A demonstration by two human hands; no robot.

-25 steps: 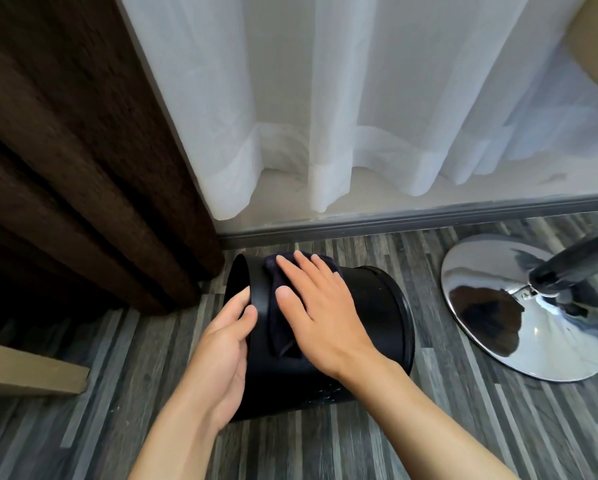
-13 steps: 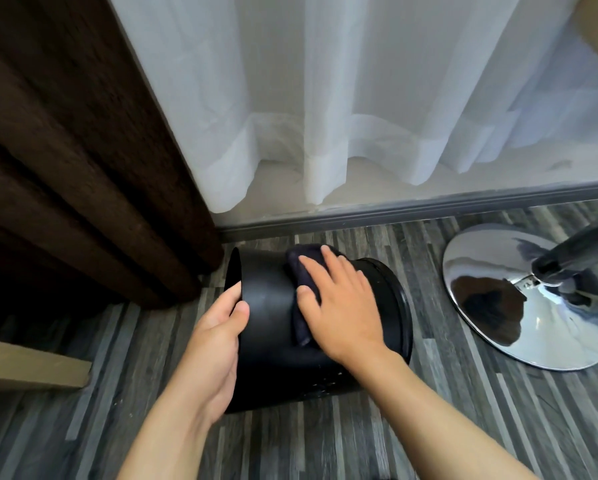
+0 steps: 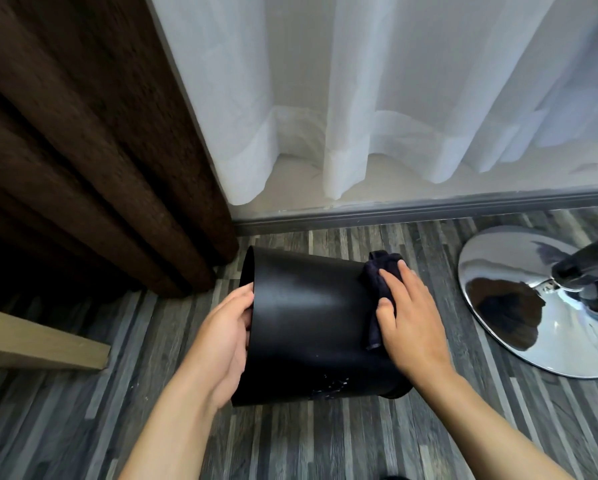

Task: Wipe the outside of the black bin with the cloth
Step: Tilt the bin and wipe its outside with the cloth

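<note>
The black bin (image 3: 308, 323) lies on its side on the striped grey floor, its open mouth facing left and its base to the right. My left hand (image 3: 226, 337) grips the rim at the mouth, fingers curled inside. My right hand (image 3: 408, 320) lies flat on a dark cloth (image 3: 380, 282), pressing it against the bin's outer wall near the base end. Part of the cloth is hidden under my palm. A few pale specks show low on the bin's wall.
A shiny chrome chair base (image 3: 533, 299) with its dark post sits close to the right of the bin. Brown curtain (image 3: 82, 150) hangs at the left, white sheer curtain (image 3: 377, 98) behind. A light wooden board edge (image 3: 41, 344) juts in at the left.
My right hand has slid the cloth rightward along the bin's wall, from near the mouth toward the base end. The left hand stays on the rim.
</note>
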